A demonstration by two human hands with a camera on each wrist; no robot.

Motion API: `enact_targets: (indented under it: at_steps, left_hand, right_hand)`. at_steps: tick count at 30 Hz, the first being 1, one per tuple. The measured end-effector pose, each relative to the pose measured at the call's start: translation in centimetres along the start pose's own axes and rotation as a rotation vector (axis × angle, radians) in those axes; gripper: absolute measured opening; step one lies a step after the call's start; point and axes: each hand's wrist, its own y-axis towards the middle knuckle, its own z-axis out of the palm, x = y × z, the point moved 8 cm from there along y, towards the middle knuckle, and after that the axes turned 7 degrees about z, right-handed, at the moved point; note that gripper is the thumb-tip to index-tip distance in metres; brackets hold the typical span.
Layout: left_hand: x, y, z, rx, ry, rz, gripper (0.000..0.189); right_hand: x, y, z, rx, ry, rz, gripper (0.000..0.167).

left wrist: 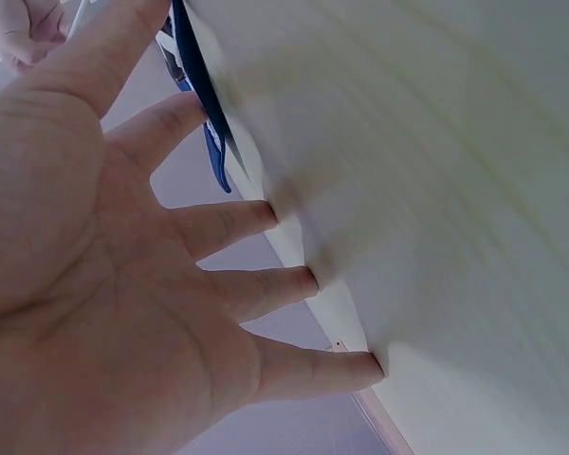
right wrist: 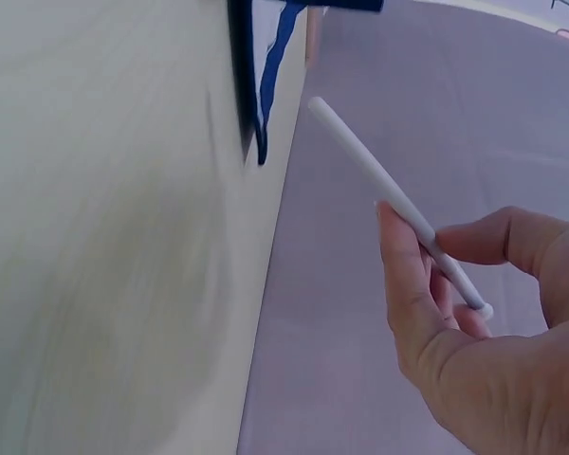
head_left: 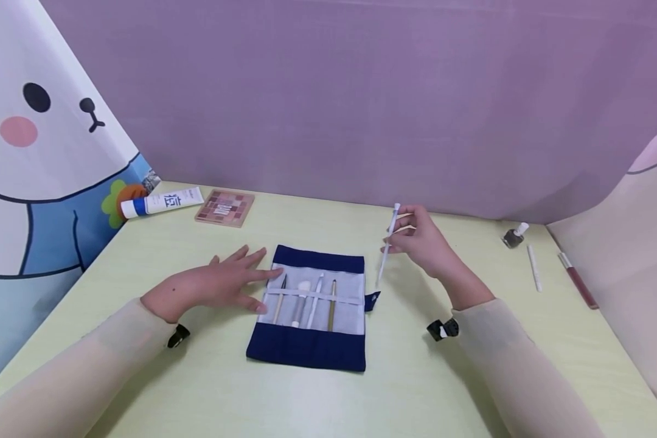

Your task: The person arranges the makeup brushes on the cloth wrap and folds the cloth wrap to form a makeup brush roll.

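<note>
- Blue pouch (head_left: 306,348): it lies flat, at six o'clock from the middle of the head view.
- My left hand (head_left: 224,283): at the pouch's ten o'clock, fingers spread apart, holding nothing. I think a push from it might slide the pouch, as my thumb and a finger are at its edge.
- My right hand (head_left: 418,240): at the pouch's two o'clock, thumb and fingers pinching the white stick (right wrist: 388,190).
- The white stick: it may slip and roll, I guess, because just my fingertips hold it. My fingers hide part of it.
- Four thin tools (head_left: 331,314): in the pouch, behind a pale band (head_left: 348,299). The pouch hides their low ends.
- Small blue strap (head_left: 371,302): at the pouch's three o'clock, hard to make out.
</note>
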Motion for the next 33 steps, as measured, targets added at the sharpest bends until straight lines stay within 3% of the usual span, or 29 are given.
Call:
enact_targets:
  at_steps: [10,18,28,33]
  left_hand:
    - [0.0,0.0,0.0,-0.003,0.004,0.009,0.084]
    - [0.2,0.1,0.1,-0.003,-0.005,0.013,0.085]
    - [0.2,0.1,0.0,-0.005,0.010,0.016,0.085]
    - [0.2,0.1,0.0,-0.005,0.009,0.015,0.085]
  right_hand:
    - [0.5,0.7,3.6,0.050,0.078,-0.009,0.061]
    - [-0.2,0.7,6.5,0.107,0.044,0.022,0.058]
    - [-1.2,0.8,7.9,0.120,0.030,0.063,0.061]
    - [-1.5,0.7,8.1,0.129,-0.016,0.079,0.074]
